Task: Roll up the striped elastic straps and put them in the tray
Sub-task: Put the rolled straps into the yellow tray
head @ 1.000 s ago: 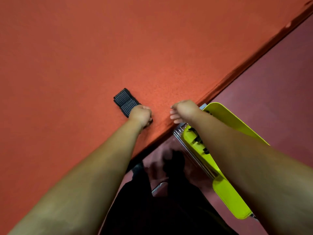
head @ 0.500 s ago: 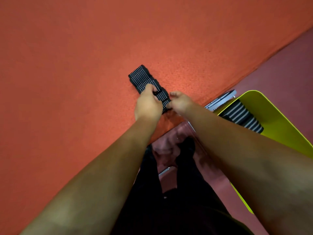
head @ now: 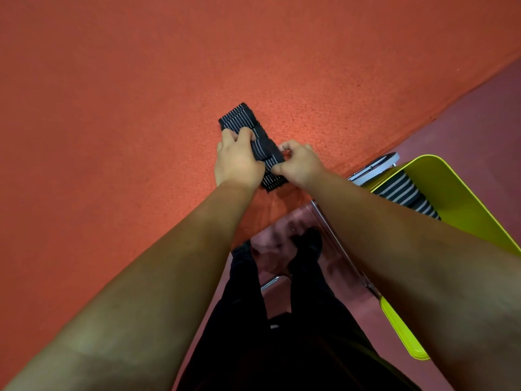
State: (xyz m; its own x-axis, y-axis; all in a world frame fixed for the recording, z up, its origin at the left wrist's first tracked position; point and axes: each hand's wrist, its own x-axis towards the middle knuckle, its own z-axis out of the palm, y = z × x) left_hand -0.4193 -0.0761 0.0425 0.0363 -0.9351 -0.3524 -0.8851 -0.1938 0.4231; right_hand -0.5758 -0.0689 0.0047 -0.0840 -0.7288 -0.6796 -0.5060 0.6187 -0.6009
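A black elastic strap with thin white stripes (head: 239, 119) lies on the orange table (head: 141, 108) near its front edge. My left hand (head: 236, 162) grips the strap's middle from the left, fingers curled over it. My right hand (head: 298, 163) pinches the strap's near end from the right. A yellow-green tray (head: 456, 198) stands to the right, below table level, and holds another striped strap (head: 403, 190), partly hidden by my right forearm.
The table's front edge runs diagonally from lower left to upper right. Under the tray a metal frame (head: 375, 167) shows. Below are a dark red floor (head: 479, 114) and my legs in black trousers (head: 282, 320).
My right hand came from beside the tray to the strap and now pinches its near end. My left hand has curled round the strap's middle. The view shifted, showing more of the tray.
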